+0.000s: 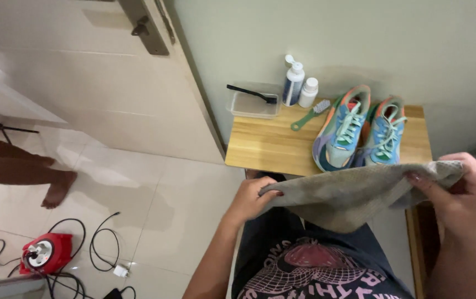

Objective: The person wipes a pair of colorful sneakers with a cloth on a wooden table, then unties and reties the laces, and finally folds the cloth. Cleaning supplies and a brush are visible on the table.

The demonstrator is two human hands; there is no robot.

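I hold a grey cloth [354,194] stretched out between both hands, just in front of my chest. My left hand [251,199] pinches its left corner and my right hand [462,191] grips its right edge. Beyond the cloth, a pair of multicoloured sneakers [360,130] in blue, teal and orange with light laces stands side by side on a small wooden table [265,144].
At the table's back edge sit a clear plastic tub [252,105] with a black brush [252,93] across it, a white pump bottle [293,83], a small white bottle [308,92] and a green-handled brush [309,114]. A red cable reel [46,253] with cords lies on the tiled floor. Another person's bare leg [27,171] is at the left.
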